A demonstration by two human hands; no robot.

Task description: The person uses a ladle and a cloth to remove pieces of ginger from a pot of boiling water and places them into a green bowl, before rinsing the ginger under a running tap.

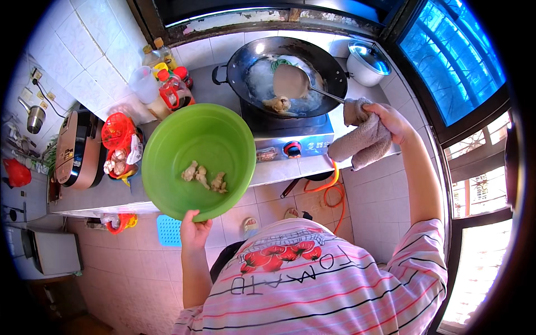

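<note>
My left hand (197, 228) grips the near rim of a green plastic basin (176, 138), its open top facing me. A few pieces of pale chicken (201, 176) lie on the basin's bottom. In my right hand (389, 121) is the handle of a metal wok spatula (292, 81), wrapped in a brown cloth (364, 136) that hangs down in folds. The spatula's blade is inside a black wok (335, 67) with cloudy, steaming liquid. Beside the blade, near the wok's front wall, is a chicken piece (278, 104). Something green, perhaps scallion (279, 64), shows behind the blade.
The wok stands on a gas stove (310, 132) with an orange hose (335, 180). Right of it sits a lidded white pot (366, 67). Sauce bottles (171, 86), a red basket (119, 130), garlic (118, 161) and a rice cooker (79, 146) line the counter's left.
</note>
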